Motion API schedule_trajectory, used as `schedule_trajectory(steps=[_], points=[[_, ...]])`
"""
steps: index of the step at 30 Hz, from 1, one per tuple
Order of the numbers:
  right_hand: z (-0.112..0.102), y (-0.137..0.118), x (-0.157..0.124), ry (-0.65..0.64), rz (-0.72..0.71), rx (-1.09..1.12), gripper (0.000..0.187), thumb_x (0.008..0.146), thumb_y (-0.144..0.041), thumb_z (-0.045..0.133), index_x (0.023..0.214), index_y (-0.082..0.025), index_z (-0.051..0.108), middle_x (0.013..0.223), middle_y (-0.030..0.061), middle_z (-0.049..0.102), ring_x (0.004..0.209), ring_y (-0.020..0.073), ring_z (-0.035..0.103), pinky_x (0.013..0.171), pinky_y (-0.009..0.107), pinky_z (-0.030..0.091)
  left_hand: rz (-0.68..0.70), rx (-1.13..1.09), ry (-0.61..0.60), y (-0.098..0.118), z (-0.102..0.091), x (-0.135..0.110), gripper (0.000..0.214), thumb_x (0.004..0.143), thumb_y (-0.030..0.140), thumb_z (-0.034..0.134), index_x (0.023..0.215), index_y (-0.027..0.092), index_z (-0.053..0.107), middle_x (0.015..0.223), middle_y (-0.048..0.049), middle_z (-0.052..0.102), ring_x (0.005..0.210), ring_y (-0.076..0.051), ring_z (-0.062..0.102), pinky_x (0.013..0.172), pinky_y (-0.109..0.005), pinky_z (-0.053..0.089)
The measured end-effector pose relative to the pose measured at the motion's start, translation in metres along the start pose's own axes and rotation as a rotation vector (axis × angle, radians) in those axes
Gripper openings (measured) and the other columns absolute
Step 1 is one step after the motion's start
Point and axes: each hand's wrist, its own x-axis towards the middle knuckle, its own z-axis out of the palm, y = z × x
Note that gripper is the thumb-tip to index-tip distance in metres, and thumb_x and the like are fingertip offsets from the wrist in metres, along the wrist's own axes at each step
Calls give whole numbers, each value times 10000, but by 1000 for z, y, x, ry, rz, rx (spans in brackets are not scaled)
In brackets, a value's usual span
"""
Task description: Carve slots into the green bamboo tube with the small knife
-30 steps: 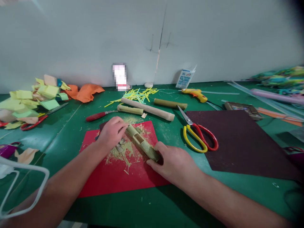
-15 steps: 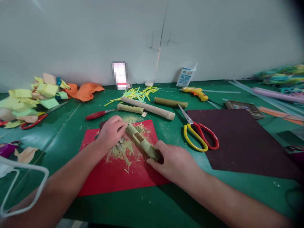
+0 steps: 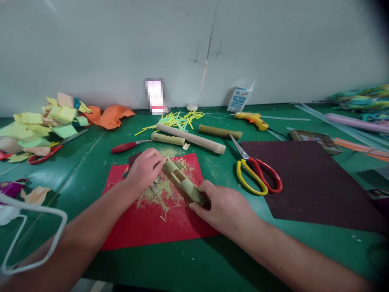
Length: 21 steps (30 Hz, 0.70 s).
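Observation:
My right hand (image 3: 223,205) is wrapped round the near end of a pale green bamboo tube (image 3: 190,187), thumb on top. A rectangular opening is cut in the tube's upper side, and it lies slanted over a red sheet (image 3: 142,235). At the tube's far end, my left hand (image 3: 147,168) is closed, its thumb and fingers pinching the tip; its palm side is hidden. Bamboo shavings (image 3: 161,192) lie scattered on the sheet under and beside the tube. Beyond my left hand rests a red-handled knife-like tool (image 3: 124,147).
Farther back lie a long pale stick (image 3: 194,140), two shorter bamboo pieces (image 3: 168,139), yellow strips (image 3: 179,119) and a yellow glue gun (image 3: 252,120). Scissors with red and yellow handles (image 3: 252,172) overlap a dark sheet (image 3: 316,186) at right. Folded papers (image 3: 60,115) heap at left.
The view has shifted slightly, so everything sits a little farther right. Both hands keep their places on the bamboo tube; nothing has been let go.

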Motion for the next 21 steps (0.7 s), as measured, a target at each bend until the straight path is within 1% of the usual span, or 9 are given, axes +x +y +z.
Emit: schedule_trajectory(steps=[3,4,7,11,14,15,18,19,21], points=[[0,0,0,2,0,-7,239,740,-431,560,772,-225,445,621,-28,570,538,145,514,450,259,171,38,-17,-52,0,1,0,182,886,201,468,821,155,632,814,-50,569,794,-159,528,726,-304,443],[0,0,0,-1,2,-7,237,742,-430,557,770,-224,444,621,-28,570,540,146,515,450,260,172,44,-25,-51,1,1,0,174,886,200,472,829,156,630,821,-48,570,797,-156,528,728,-301,443],[0,0,1,-6,4,-4,229,747,-424,551,767,-223,443,634,-25,578,550,146,522,452,259,181,27,1,6,2,4,-1,171,885,200,472,821,156,625,798,-43,557,768,-152,518,708,-301,441],[-1,-1,0,-7,0,-4,215,751,-412,548,772,-222,451,636,-23,584,554,144,530,456,259,190,82,-12,-44,4,6,-2,192,895,189,442,821,153,616,826,-55,563,800,-161,521,741,-319,440],[-2,-2,0,-4,0,-2,207,755,-407,545,770,-222,453,640,-24,588,551,142,531,455,258,194,28,7,0,5,5,-1,199,893,196,447,800,152,617,804,-55,554,780,-162,516,720,-316,439],[-2,-2,0,2,1,-3,206,751,-404,550,769,-223,454,636,-25,586,548,141,530,454,257,195,25,10,-4,6,5,-1,205,893,198,446,792,151,617,793,-53,551,769,-162,512,715,-316,438],[-2,-2,0,9,-8,-1,202,748,-397,556,764,-222,456,627,-28,581,545,134,529,454,255,204,76,-33,-61,4,5,-1,186,890,188,453,823,156,624,809,-50,561,786,-157,520,739,-312,440],[-2,-2,0,10,-9,0,200,750,-395,553,763,-222,455,629,-29,581,546,133,529,454,255,205,67,-39,-54,1,5,-1,173,884,185,463,834,159,627,815,-47,564,792,-155,525,744,-306,441],[-3,-2,0,8,-9,-2,189,756,-388,543,770,-222,455,628,-29,578,549,134,528,454,255,204,-24,-26,27,-7,3,0,148,866,186,493,837,165,637,807,-40,562,781,-150,535,729,-291,445]])
